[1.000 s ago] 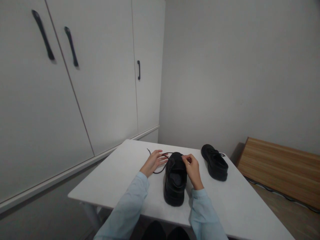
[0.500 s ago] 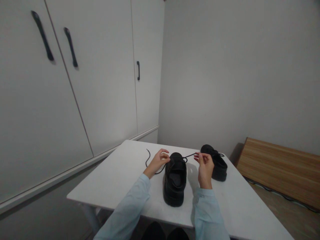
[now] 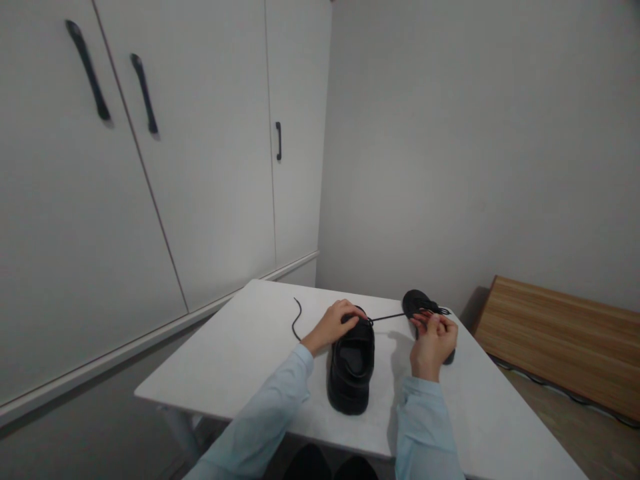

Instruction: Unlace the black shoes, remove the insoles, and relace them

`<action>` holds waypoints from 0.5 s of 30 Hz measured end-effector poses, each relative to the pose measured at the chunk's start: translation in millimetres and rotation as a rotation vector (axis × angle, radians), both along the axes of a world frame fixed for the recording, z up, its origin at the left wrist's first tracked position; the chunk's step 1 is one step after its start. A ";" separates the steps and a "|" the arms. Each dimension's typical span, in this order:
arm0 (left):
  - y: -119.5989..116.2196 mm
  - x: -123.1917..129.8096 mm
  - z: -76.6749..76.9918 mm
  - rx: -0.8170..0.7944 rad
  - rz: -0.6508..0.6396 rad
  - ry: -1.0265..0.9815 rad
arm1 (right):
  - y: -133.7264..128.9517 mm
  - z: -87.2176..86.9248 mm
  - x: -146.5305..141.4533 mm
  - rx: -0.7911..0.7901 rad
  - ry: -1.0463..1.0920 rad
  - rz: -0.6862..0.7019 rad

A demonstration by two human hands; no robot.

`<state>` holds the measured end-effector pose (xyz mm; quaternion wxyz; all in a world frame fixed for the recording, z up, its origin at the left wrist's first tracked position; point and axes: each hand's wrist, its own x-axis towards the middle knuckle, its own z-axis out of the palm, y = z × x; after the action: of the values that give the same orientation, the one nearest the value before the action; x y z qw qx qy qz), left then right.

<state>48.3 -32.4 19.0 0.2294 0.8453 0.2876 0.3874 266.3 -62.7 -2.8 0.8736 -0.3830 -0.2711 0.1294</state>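
Note:
A black shoe sits on the white table with its heel toward me. My left hand is closed over the front of this shoe, thumb and fingers on its lacing area; the fingertips are partly hidden. From there a black shoelace runs taut to the right. My right hand pinches that lace, held out in front of a second black shoe, which it partly covers. The lace's other end lies loose and curved on the table, left of my left hand.
The white table stands beside white cabinets with dark handles. A grey wall is behind it. To the right, a wood-grain panel leans low, with a cable along its bottom edge.
My right hand has moved right, drawing the lace out longer and straighter. My left hand has shifted right, onto the front of the near shoe.

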 end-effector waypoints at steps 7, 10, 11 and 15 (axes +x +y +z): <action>0.6 15.6 7.0 0.160 0.032 0.328 | 0.2 -1.8 3.2 0.046 0.040 -0.026; 1.1 12.2 3.2 0.151 0.070 0.322 | -1.9 -0.5 3.6 0.065 0.078 -0.008; 1.3 11.1 1.4 0.144 0.082 0.314 | -2.6 0.1 3.7 0.066 0.087 -0.007; 2.3 10.1 -5.5 0.107 0.127 0.287 | -3.9 1.2 4.9 0.060 0.123 -0.033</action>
<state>58.4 -30.1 13.5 0.1158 0.8831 0.3490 0.2913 271.2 -66.6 -1.6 0.9016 -0.3524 -0.2144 0.1301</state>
